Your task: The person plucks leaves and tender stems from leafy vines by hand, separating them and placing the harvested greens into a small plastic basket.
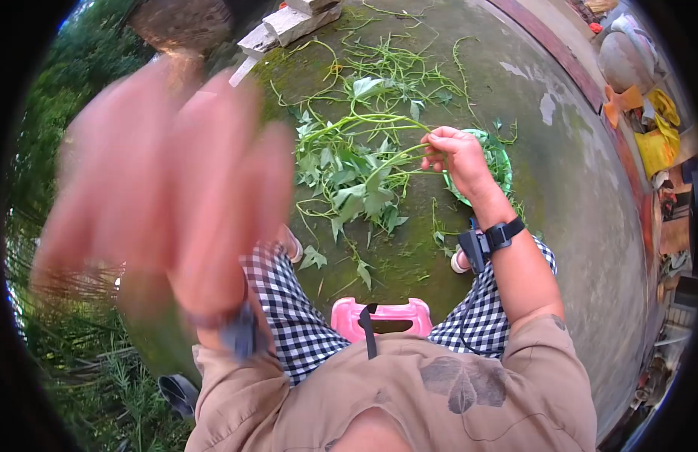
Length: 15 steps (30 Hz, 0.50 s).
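Observation:
My right hand (456,156) pinches the ends of several long green vine stems (375,120) between thumb and fingers. Their leaves (364,192) hang and spread to the left, over a loose pile of leafy vines (398,64) on the ground. Just behind that hand stands a round green basket (502,154) with greens inside, partly hidden by the wrist. My left hand (168,173) is raised close to the camera at the left, large and smeared by motion, so its fingers and anything in them cannot be made out.
Below me is a pink plastic stool (347,316) between my checked trouser legs. Pale stone blocks (292,26) lie at the top left. Bushes (78,83) line the left side. A yellow bag (658,143) and assorted household items are along the right edge.

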Motion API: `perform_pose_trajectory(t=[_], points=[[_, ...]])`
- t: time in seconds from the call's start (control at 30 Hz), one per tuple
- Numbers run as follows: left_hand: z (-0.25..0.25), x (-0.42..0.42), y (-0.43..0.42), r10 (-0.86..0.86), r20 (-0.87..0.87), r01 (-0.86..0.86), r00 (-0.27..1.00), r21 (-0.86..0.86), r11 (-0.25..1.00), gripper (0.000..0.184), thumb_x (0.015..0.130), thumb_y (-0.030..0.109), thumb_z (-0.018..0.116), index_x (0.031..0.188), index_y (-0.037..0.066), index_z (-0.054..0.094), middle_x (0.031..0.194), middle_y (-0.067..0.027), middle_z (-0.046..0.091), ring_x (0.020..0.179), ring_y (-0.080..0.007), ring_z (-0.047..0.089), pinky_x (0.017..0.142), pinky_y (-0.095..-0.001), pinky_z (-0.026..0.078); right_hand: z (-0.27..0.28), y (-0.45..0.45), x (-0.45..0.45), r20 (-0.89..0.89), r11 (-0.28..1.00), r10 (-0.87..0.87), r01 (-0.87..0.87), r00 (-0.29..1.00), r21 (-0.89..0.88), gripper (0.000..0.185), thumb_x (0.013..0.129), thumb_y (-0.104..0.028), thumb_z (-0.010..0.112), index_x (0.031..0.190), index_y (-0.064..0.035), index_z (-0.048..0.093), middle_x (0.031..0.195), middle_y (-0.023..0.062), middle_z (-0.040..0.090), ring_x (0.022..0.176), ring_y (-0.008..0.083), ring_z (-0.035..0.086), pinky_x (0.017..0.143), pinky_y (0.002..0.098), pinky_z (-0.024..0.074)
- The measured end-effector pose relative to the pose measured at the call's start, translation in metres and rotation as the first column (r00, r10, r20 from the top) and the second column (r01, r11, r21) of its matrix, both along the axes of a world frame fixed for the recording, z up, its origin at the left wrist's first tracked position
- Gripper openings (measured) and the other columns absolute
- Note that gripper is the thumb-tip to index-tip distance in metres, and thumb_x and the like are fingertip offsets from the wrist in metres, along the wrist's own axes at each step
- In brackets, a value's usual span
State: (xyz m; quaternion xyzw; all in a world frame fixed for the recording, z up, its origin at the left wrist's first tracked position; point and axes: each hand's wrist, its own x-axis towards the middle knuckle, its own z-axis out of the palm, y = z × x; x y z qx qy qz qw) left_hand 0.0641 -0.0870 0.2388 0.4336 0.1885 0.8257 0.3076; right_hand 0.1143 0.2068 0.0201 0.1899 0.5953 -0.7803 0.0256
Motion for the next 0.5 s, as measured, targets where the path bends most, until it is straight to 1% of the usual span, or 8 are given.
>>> perform_pose_trajectory(t=[0.03,0.07,0.1,0.17,0.2,0.27,0.33,0.5], points=[[-0.025,-0.027,-0.005,0.287,-0.082,-0.298,0.954,-0.179,0.938,0.015,0.088,0.013,0.058,0.096,0.003,0.066,0.093,-0.0087,0.065,0.081,-0.0201,0.061,0.076,-0.0293,0.047,0.0,0.001,0.0,-0.003,1.0,0.012,-0.012,1.0,-0.002,0.013,0.09,-0.016,0.06,0.087,-0.005,0.066,0.071,0.0021,0.061,0.06,0.0138,0.062,0.052,0.0236,0.0411],[-0.048,-0.055,0.004,0.541,-0.564,-0.763,0.623,-0.289,0.578,0.014,0.083,0.012,0.063,0.091,0.003,0.068,0.088,-0.0063,0.065,0.081,-0.0163,0.061,0.073,-0.0283,0.047,0.0,0.001,-0.001,-0.008,1.0,0.023,-0.023,1.0,-0.003,0.013,0.09,-0.016,0.06,0.087,-0.0051,0.066,0.072,0.0021,0.061,0.06,0.014,0.062,0.052,0.0239,0.0412],[-0.068,-0.069,0.008,0.448,-0.741,-0.861,0.499,-0.484,0.158,0.016,0.081,0.014,0.067,0.09,0.001,0.07,0.087,-0.0062,0.067,0.081,-0.0146,0.061,0.074,-0.0293,0.048,0.001,0.002,0.0,0.0,0.999,0.039,-0.039,0.999,-0.011,0.014,0.09,-0.016,0.059,0.088,-0.0046,0.066,0.073,0.0026,0.061,0.061,0.0149,0.062,0.054,0.0248,0.0419],[-0.122,-0.091,0.014,0.248,-0.774,-0.799,0.582,-0.602,-0.003,0.024,0.078,0.011,0.07,0.099,0.0,0.07,0.095,-0.0102,0.07,0.088,-0.018,0.065,0.082,-0.0294,0.049,0.002,0.004,0.001,-0.016,0.997,0.061,-0.062,0.998,-0.042,0.014,0.09,-0.016,0.058,0.088,-0.0043,0.066,0.074,0.003,0.061,0.062,0.0158,0.063,0.055,0.0249,0.0423],[-0.134,-0.093,0.017,0.158,-0.744,-0.749,0.65,-0.662,-0.035,0.027,0.077,0.013,0.072,0.1,-0.001,0.07,0.097,-0.012,0.07,0.09,-0.0192,0.065,0.083,-0.0304,0.049,0.002,0.004,0.001,-0.022,0.996,0.07,-0.072,0.997,-0.059,0.015,0.09,-0.017,0.058,0.088,-0.0042,0.065,0.075,0.0032,0.061,0.063,0.0162,0.063,0.055,0.025,0.0425],[-0.15,-0.093,0.024,0.092,-0.671,-0.676,0.736,-0.735,0.05,0.03,0.077,0.015,0.074,0.102,-0.002,0.069,0.095,-0.0113,0.07,0.089,-0.0193,0.064,0.083,-0.0314,0.049,0.003,0.006,0.002,-0.022,0.994,0.076,-0.077,0.997,-0.079,0.015,0.091,-0.016,0.057,0.09,-0.0035,0.065,0.076,0.0037,0.061,0.064,0.0173,0.063,0.056,0.025,0.043],[-0.159,-0.093,0.032,0.075,-0.69,-0.694,0.72,-0.713,0.097,0.026,0.079,0.014,0.073,0.099,-0.002,0.069,0.088,-0.0076,0.069,0.08,-0.016,0.063,0.077,-0.0303,0.049,0.006,0.008,0.003,-0.028,0.993,0.077,-0.079,0.997,-0.091,0.015,0.091,-0.016,0.057,0.09,-0.0033,0.064,0.076,0.0038,0.061,0.064,0.0175,0.063,0.056,0.025,0.0433],[-0.171,-0.092,0.038,0.313,-0.526,-0.6,0.791,-0.766,0.229,0.011,0.084,0.011,0.067,0.087,0.0,0.066,0.076,-0.0021,0.064,0.066,-0.0091,0.057,0.064,-0.0257,0.047,0.011,0.011,0.005,-0.056,0.995,0.05,-0.055,0.997,-0.087,0.016,0.092,-0.016,0.056,0.09,-0.0023,0.064,0.077,0.005,0.063,0.064,0.0177,0.064,0.055,0.0253,0.0439]])
